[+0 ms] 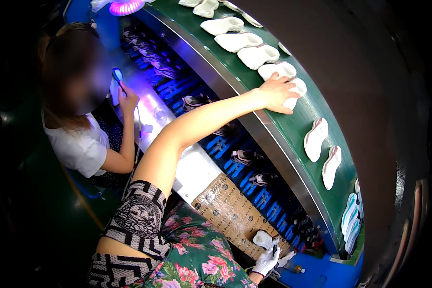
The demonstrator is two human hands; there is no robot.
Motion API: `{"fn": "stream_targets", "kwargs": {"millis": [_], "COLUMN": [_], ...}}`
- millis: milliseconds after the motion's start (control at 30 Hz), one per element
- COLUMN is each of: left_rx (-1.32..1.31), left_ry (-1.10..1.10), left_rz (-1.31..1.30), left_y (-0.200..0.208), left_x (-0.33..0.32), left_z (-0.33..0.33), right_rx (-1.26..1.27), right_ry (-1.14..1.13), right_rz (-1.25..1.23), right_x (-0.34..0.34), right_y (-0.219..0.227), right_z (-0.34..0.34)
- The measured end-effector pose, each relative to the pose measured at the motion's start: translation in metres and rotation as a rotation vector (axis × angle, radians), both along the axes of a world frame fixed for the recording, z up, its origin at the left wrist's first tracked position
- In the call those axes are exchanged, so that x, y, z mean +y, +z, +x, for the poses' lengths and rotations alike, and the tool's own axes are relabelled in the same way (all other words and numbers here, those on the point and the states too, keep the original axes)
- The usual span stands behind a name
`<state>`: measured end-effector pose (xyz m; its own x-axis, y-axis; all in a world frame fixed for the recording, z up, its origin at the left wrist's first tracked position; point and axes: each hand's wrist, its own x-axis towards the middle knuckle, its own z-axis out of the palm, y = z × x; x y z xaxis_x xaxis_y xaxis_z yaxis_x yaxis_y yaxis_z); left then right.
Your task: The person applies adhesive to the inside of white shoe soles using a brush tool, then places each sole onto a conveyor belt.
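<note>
My bare left hand (277, 93) reaches across to a raised green conveyor belt (285, 127). Its fingers and thumb close over a white shoe sole (298, 88), which the hand partly hides. Just beyond lies another white sole (278, 71), close to the fingertips. Low in the picture, my right hand (266, 263) wears a white knitted glove, its fingers closed around a thin dark-handled brush (274, 248). Beside the brush sits a small whitish pot (263, 238), on a board wrapped in printed brown covering (230, 204).
More white soles (258, 56) line the belt's far part; two pink-edged soles (316, 139) lie nearer. Teal-and-white insole-like pieces (350, 218) stack at its near end. Beneath, shoe uppers (247, 157) sit on blue racks. A co-worker (79, 139) at left holds a handheld device.
</note>
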<state>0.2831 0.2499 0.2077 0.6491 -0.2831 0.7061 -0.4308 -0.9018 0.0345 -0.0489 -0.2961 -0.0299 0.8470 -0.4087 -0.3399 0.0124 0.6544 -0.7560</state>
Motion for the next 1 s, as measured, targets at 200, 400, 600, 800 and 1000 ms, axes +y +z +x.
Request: {"fn": "stream_targets", "kwargs": {"millis": [200, 400, 600, 800, 1000], "left_rx": [0.179, 0.163, 0.125, 0.184, 0.324], "left_ry": [-0.045, 0.114, 0.148, 0.219, 0.412], "left_rz": [0.116, 0.176, 0.18, 0.208, 0.235], "left_y": [-0.03, -0.032, -0.023, -0.013, 0.004], "left_x": [-0.009, -0.001, 0.09, 0.165, 0.188], "left_z": [0.057, 0.039, 0.048, 0.051, 0.03], "right_rx": [-0.024, 0.044, 0.019, -0.002, 0.016], "right_ry": [-0.003, -0.047, -0.029, 0.059, 0.002], "right_rz": [0.007, -0.014, -0.068, -0.059, -0.031], "right_x": [0.011, 0.007, 0.014, 0.021, 0.039], "right_y": [0.011, -0.002, -0.009, -0.015, -0.001], "right_z": [0.004, -0.006, -0.005, 0.005, 0.015]}}
